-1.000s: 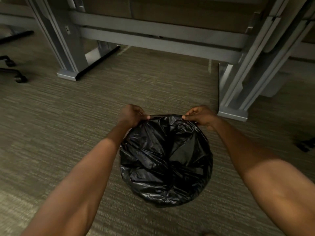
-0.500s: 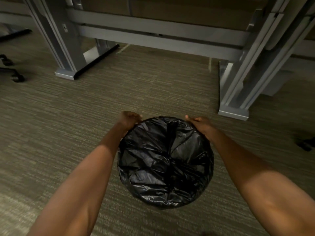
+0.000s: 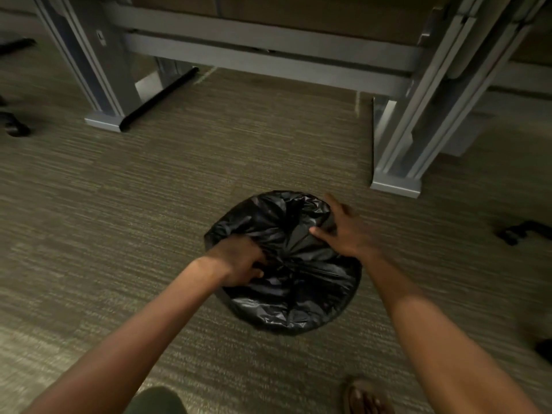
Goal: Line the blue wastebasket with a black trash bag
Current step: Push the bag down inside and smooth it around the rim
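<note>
A black trash bag covers the whole top and sides of a round wastebasket on the carpet; none of the blue basket shows. My left hand lies on the bag's left part with its fingers curled into the plastic. My right hand rests on the bag's upper right, fingers spread flat against it.
Grey desk legs stand behind: one foot at the far left, another foot just right of the basket. Chair casters sit at the left edge and at the right. My shoe is at the bottom.
Both hands left the bag's far rim and came down onto its top: the left now grips the plastic, the right presses flat. The view has pulled back a little.
</note>
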Motion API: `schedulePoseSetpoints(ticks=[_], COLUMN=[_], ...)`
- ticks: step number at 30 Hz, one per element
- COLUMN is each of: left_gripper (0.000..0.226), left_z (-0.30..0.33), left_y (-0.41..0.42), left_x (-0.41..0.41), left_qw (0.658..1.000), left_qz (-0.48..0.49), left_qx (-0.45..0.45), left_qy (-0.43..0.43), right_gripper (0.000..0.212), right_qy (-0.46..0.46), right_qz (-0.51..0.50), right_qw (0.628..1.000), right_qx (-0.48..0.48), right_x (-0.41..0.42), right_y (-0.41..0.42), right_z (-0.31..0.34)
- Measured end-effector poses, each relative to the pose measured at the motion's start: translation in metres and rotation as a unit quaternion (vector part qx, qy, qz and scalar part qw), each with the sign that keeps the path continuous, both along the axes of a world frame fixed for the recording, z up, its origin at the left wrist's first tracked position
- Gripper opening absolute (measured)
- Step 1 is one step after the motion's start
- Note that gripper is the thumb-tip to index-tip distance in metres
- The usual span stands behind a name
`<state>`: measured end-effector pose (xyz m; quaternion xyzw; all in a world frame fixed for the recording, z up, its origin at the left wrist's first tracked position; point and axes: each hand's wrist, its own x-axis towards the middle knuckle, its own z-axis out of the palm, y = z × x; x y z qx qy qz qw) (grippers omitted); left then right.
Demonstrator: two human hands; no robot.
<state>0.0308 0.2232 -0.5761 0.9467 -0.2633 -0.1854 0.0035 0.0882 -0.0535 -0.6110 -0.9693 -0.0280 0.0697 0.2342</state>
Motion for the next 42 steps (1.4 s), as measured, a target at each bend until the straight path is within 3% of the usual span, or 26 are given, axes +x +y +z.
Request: schedulePoseSetpoints(ticks=[4, 11, 14, 16, 19, 22, 24, 27, 30, 32, 34, 36, 37, 39, 40, 42], left_gripper=[0.038, 0.043, 0.052, 0.053, 0.050, 0.038, 0.035, 0.045, 0.047, 0.054, 0.057, 0.056, 0.054, 0.047, 0.042, 0.035], left_z=[0.008, 0.015, 0.016, 0.018, 0.022, 0.018, 0.013, 0.007, -0.002, -0.003, 0.000, 0.003, 0.005, 0.005, 0.004, 0.003], left_y=[0.016, 0.005, -0.006, -0.013, -0.020, -0.019, -0.010, 0.003, -0.001, -0.008, -0.014, -0.015, -0.015, -0.017, -0.020, -0.032], left_x=[0.001, -0.007, -0.010, -0.010, -0.015, -0.028, -0.039, -0.057, -0.073, -0.074, -0.069, -0.064, -0.063, -0.058, -0.052, -0.038], left_qw=[0.994, 0.980, 0.982, 0.992, 0.996, 0.993, 0.985, 0.977, 0.985, 0.994, 0.994, 0.989, 0.988, 0.987, 0.987, 0.992], left_qz=[0.027, 0.013, 0.024, 0.039, 0.026, -0.017, -0.016, 0.001, -0.019, -0.018, -0.006, 0.003, 0.007, 0.025, 0.036, 0.041], left_qx=[0.107, 0.178, 0.165, 0.118, 0.063, -0.046, -0.138, -0.202, -0.169, -0.090, -0.069, -0.098, -0.122, -0.159, -0.156, -0.110], left_qy=[0.024, 0.091, 0.084, 0.032, -0.061, -0.103, -0.102, -0.067, 0.036, 0.061, 0.089, 0.109, 0.092, 0.010, -0.024, -0.040], right_gripper=[0.087, 0.079, 0.094, 0.112, 0.127, 0.107, 0.097, 0.088, 0.083, 0.082, 0.087, 0.096, 0.093, 0.062, 0.044, 0.028], right_qy=[0.035, 0.039, 0.055, 0.072, 0.004, -0.122, -0.091, -0.021, -0.005, 0.021, 0.053, 0.029, -0.036, -0.205, -0.237, -0.165], right_qz=[-0.018, -0.016, -0.009, 0.001, -0.032, 0.016, 0.058, 0.025, -0.031, -0.058, -0.077, -0.108, -0.107, -0.032, 0.035, 0.172], right_qw=[0.998, 0.998, 0.998, 0.995, 0.998, 0.992, 0.993, 0.998, 1.000, 0.997, 0.993, 0.993, 0.993, 0.975, 0.967, 0.959], right_qx=[0.040, 0.037, 0.035, 0.064, 0.050, -0.027, -0.056, -0.044, 0.002, 0.047, 0.065, 0.023, -0.022, -0.075, -0.090, -0.153], right_x=[0.007, 0.013, 0.008, 0.003, -0.011, -0.030, -0.038, -0.040, -0.036, -0.029, -0.026, -0.031, -0.037, -0.051, -0.058, -0.069], right_y=[-0.022, -0.024, -0.020, -0.020, -0.014, 0.005, 0.015, 0.011, 0.003, 0.000, -0.001, -0.001, 0.003, 0.019, 0.032, 0.057], right_z=[-0.003, -0.004, 0.004, 0.019, 0.043, 0.045, 0.035, 0.011, -0.001, -0.001, 0.003, 0.012, 0.019, 0.032, 0.036, 0.036])
